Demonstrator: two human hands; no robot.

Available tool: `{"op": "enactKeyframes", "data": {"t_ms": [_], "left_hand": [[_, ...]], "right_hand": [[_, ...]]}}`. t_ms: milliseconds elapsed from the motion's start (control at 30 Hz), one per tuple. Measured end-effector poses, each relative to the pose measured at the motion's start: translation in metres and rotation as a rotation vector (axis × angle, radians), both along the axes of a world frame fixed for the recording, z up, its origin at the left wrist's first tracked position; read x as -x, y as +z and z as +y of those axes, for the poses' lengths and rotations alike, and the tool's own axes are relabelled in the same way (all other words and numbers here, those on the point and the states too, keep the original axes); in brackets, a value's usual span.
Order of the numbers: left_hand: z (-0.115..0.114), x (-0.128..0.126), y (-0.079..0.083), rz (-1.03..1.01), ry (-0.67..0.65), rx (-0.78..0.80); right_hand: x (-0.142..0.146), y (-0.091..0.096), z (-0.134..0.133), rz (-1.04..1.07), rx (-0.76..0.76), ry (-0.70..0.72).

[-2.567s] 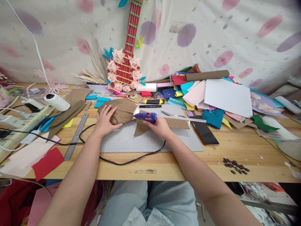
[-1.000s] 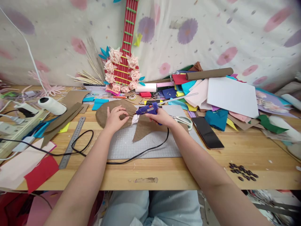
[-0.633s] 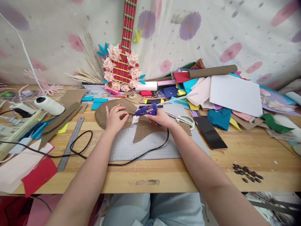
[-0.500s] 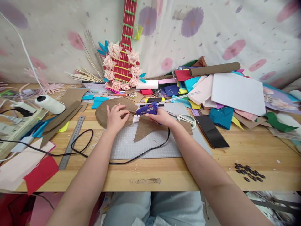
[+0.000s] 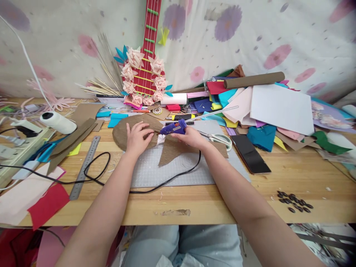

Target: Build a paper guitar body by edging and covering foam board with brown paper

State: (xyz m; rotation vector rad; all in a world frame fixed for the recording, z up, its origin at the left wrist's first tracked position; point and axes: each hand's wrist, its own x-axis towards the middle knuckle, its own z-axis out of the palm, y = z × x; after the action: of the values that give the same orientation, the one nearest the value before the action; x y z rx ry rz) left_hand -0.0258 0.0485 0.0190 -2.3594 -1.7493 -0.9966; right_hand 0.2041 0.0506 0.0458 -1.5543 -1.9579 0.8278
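Observation:
My left hand lies with spread fingers flat on a brown paper-covered rounded shape at the back of the grey cutting mat. My right hand grips a blue hot glue gun, its nozzle pointing left at the seam where the rounded shape meets a loose brown paper piece. The gun's black cord trails over the mat toward the left.
Scissors and a black phone lie right of my hand. A steel ruler, cardboard strips and a white thread spool are left. Coloured paper piles at back right; a decorated red paper guitar leans on the wall. Dark seeds sit front right.
The glue gun rose from lying low on the mat to the seam, nozzle tipped down. My left hand slid right along the brown shape. The cord loop shifted.

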Motion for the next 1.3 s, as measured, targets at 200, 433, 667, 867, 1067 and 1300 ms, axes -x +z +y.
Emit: {"op": "enactKeyframes", "data": {"t_ms": [200,433,667,867,1067,1300], "left_hand": [[-0.001,0.000,0.001,0.007,-0.015,-0.022],[-0.002,-0.002,0.002,0.018,-0.003,-0.050],[-0.003,-0.001,0.004,0.038,-0.020,-0.044],[-0.003,0.000,0.004,0.048,-0.038,-0.017],[-0.004,0.002,0.002,0.043,-0.073,-0.052],[-0.004,0.003,0.001,0.040,-0.077,-0.045]], "right_hand": [[0.002,-0.002,0.000,-0.091,-0.104,-0.045],[0.005,-0.003,-0.001,-0.115,-0.173,-0.057],[0.002,0.000,0.000,-0.051,-0.159,-0.063],[-0.008,0.003,0.003,0.081,-0.049,-0.030],[-0.002,0.000,0.001,0.046,0.015,-0.024],[0.001,-0.003,0.002,-0.061,-0.095,-0.065]]}}
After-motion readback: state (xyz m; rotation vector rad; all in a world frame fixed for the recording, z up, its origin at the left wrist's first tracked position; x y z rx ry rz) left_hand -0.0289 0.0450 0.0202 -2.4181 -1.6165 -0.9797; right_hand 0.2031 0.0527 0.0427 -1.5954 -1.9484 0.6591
